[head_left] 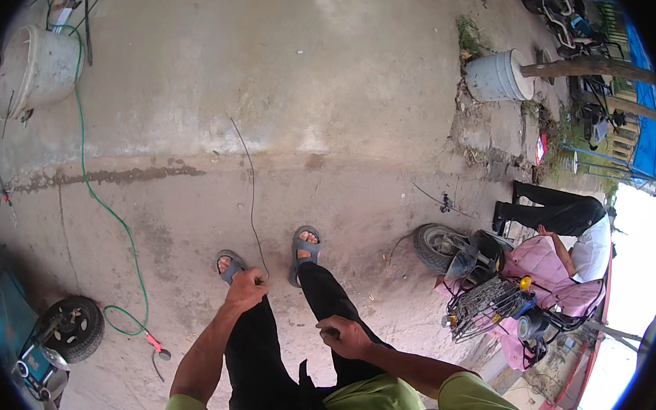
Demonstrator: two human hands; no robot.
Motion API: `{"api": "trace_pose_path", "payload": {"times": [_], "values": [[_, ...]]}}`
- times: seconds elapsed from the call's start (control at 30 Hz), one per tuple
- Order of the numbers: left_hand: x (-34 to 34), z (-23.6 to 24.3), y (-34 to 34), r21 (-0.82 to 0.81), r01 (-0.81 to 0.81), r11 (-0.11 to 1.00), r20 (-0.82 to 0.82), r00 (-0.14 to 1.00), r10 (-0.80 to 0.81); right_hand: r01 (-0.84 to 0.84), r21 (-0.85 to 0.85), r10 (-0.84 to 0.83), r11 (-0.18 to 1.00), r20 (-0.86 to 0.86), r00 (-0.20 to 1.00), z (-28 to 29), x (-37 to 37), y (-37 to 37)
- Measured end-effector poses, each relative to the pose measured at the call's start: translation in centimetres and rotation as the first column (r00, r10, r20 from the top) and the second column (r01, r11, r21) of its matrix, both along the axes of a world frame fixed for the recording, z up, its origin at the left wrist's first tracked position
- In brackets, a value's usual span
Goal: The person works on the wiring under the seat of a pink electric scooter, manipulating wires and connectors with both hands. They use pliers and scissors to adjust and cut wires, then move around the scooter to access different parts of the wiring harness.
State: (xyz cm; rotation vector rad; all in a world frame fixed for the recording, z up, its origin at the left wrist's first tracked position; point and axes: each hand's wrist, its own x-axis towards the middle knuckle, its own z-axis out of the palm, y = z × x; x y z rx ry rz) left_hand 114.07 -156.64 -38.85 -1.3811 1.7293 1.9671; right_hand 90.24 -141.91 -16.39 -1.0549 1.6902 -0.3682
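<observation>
My left hand [247, 288] is closed at the end of a thin dark wire [249, 164], pinched on it above my left sandal. The wire runs away from me along the concrete. My right hand [342, 336] is curled closed over my right thigh; whatever its fingers may hold is too small to make out. My feet, in grey sandals [306, 246], stand apart on the ground.
Left: a green hose [122, 222] with red-handled gauge [156, 343], white bucket [45, 73] and vehicle wheel [75, 328]. Right: a person [544, 203] beside a scooter with pink cover [528, 259], another wire with dark fitting [445, 203], and a bucket holding a post [491, 75].
</observation>
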Motion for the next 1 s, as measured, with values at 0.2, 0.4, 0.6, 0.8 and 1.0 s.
{"api": "trace_pose_path", "payload": {"times": [0.2,0.4,0.6,0.8,1.0], "values": [[-3.2,36.9,-5.8,-0.124,0.378,0.917,-0.200,0.896,-0.397,0.170,-0.390,-0.111,0.905,0.169,0.979,17.1,3.2,-7.0],[-4.3,49.9,-7.9,0.060,0.338,0.939,-0.237,0.919,-0.316,0.216,-0.291,-0.135,0.932,0.275,0.952,29.4,4.4,-3.6],[-10.0,60.8,-2.1,-0.137,0.609,0.781,-0.278,0.733,-0.620,0.595,-0.447,-0.458,0.667,0.383,0.802,35.2,7.2,5.9],[-13.7,65.0,7.7,-0.317,0.723,0.613,-0.294,0.540,-0.789,0.733,-0.403,-0.586,0.548,0.442,0.680,38.6,6.8,17.0],[-18.3,68.0,20.5,-0.521,0.798,0.303,-0.216,0.220,-0.951,0.716,-0.465,-0.582,0.521,0.419,0.696,39.2,3.8,31.5]]}}
